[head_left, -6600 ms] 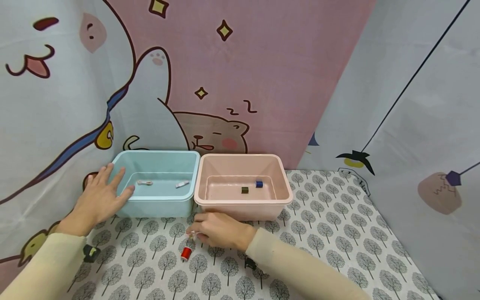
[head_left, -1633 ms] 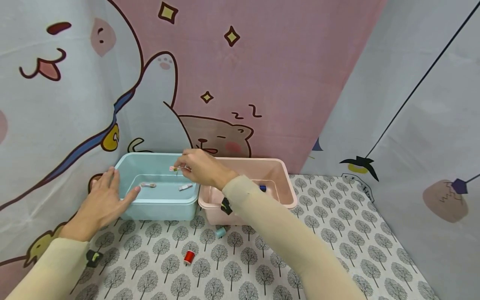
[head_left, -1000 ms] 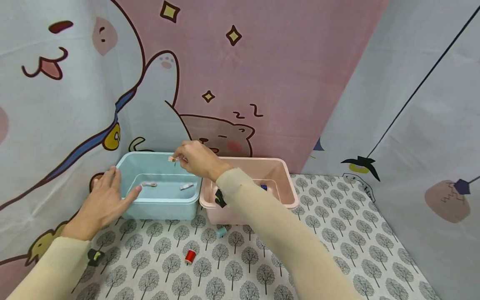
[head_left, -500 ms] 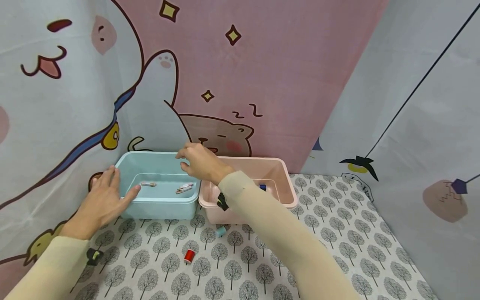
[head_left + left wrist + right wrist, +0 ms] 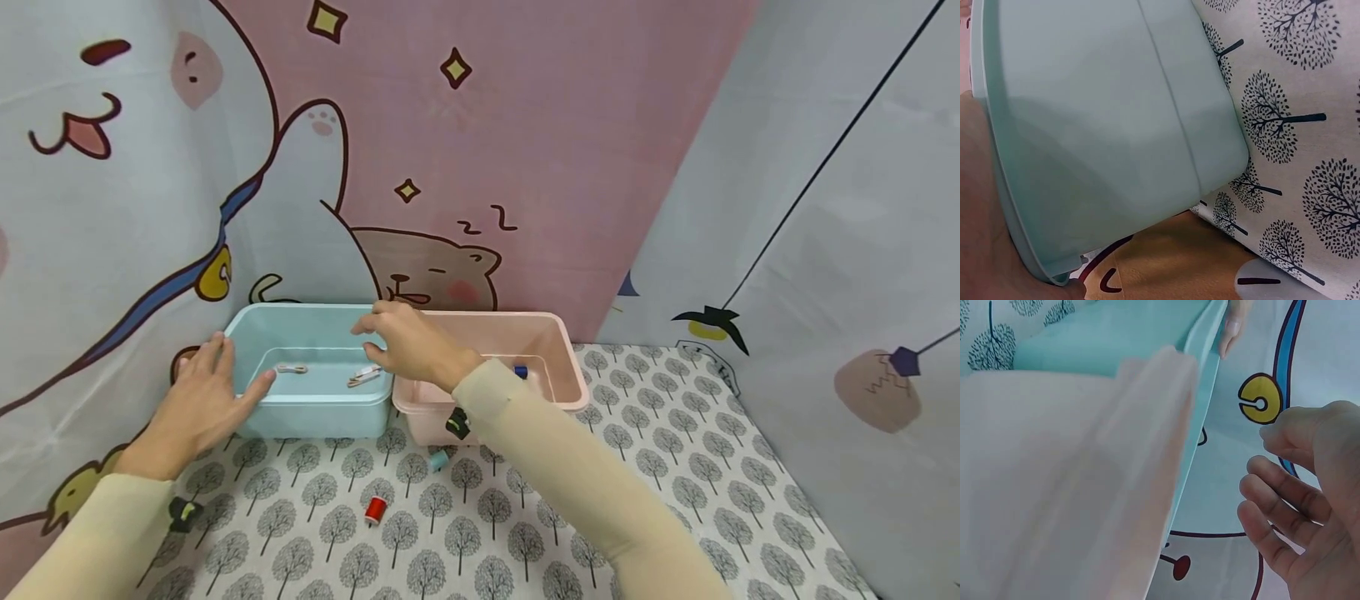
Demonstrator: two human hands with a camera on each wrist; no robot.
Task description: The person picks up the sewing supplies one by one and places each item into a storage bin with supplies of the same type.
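Since a second ago, the small slim pinkish-beige piece [image 5: 363, 380] has left our right hand [image 5: 408, 343] and now lies on the floor of the pale-blue rectangular plastic bin [image 5: 322, 421], near its right end. Our right hand has also drawn slightly lower and to the right in the head view. Its grip is apart: the thumb stands away from the bent fingers, above the place where the bins meet, fingertips over the blue one. In the right wrist view we see a gap between those fingers and the bin rims. Right beside the pinkish-beige piece is a small white oblong piece [image 5: 371, 370]; we cannot tell if they touch. A small pale elongated piece [image 5: 291, 368] lies well apart, toward the left end. Our left hand [image 5: 197, 404] rests on the left rim, fingers straight and spread.

Just to the right stands the pale-pink rectangular plastic bin [image 5: 510, 333], partly covered by our cream sleeve [image 5: 570, 475], with a small dark-blue spool [image 5: 521, 372] inside. Near its front wall, a light-teal cylinder [image 5: 438, 460] lies on the worktop [image 5: 622, 450], spread with white tree-printed cloth; a red spool [image 5: 376, 511] lies nearer to us. Both back rims sit close to the cartoon-printed backdrop [image 5: 570, 167]. Open room runs rightward from the pink bin.
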